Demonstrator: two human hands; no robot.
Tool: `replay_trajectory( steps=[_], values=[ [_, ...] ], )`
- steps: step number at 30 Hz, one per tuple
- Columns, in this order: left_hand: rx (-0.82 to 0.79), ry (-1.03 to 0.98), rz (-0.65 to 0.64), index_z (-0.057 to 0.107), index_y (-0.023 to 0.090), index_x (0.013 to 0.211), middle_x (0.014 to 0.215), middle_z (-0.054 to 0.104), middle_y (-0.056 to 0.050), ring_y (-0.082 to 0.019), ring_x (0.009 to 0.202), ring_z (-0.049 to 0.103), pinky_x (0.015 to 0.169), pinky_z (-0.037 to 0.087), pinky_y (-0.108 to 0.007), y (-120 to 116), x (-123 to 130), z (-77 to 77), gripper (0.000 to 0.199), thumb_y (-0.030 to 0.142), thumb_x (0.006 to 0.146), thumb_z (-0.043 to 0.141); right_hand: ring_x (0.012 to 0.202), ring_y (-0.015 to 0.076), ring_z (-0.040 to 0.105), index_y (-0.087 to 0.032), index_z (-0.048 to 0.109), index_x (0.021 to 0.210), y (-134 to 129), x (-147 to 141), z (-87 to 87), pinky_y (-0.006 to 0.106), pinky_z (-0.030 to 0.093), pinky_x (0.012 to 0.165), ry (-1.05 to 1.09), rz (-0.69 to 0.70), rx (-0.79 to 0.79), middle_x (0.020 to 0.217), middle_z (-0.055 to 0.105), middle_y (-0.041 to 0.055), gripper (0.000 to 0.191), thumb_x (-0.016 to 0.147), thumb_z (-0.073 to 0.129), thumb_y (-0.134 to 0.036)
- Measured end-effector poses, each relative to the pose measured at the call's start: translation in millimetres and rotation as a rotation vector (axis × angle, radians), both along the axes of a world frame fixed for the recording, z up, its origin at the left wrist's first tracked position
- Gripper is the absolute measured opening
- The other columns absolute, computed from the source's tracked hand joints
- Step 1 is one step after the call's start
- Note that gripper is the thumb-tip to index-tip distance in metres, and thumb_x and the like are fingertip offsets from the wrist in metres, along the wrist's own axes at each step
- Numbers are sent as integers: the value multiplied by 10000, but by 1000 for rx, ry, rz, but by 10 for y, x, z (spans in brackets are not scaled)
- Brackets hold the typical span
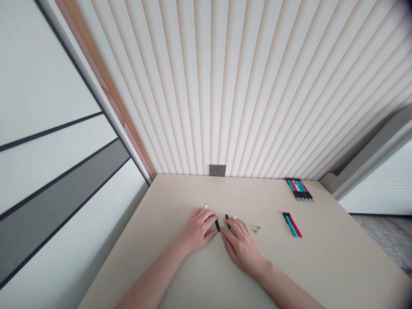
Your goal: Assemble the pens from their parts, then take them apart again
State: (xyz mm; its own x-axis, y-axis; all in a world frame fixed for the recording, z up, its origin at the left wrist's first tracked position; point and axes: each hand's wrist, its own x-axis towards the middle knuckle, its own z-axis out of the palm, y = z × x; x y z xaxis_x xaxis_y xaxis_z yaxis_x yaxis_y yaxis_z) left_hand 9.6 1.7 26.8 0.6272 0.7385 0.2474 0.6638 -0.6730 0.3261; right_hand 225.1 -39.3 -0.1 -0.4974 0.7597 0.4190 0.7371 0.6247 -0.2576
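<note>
My left hand [198,229] rests on the table, thumb and forefinger closed at a short black pen part [217,225]. A small white piece [206,206] shows just beyond its knuckles. Close by on the right, my right hand [240,243] lies with its fingers stretched forward, the fingertips over a second black piece [227,217] that they partly hide. Another white piece [234,216] sticks out past those fingers. Thin clear parts with silvery ends [257,228] lie just right of the right hand.
Two capped-looking pens, one teal [290,226] and one red [296,226], lie side by side to the right. Several pens in a row [300,190] lie at the back right of the beige table [180,189]. A ribbed wall with a dark socket [217,170] stands behind.
</note>
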Motion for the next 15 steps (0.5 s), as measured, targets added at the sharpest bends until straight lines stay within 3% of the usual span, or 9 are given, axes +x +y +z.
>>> replay_trajectory(
  steps=[15],
  values=[
    [13,15,-60,567,207,1193,1086,617,-74,-247,1063,549,987,429,-469,-10,3,-7,355,369,880,608,1182,263,526,-208,607,1179,-5,-9,-7,461,465,1002,17,31,33,1188,605,117,300,903,506,-151]
  ],
)
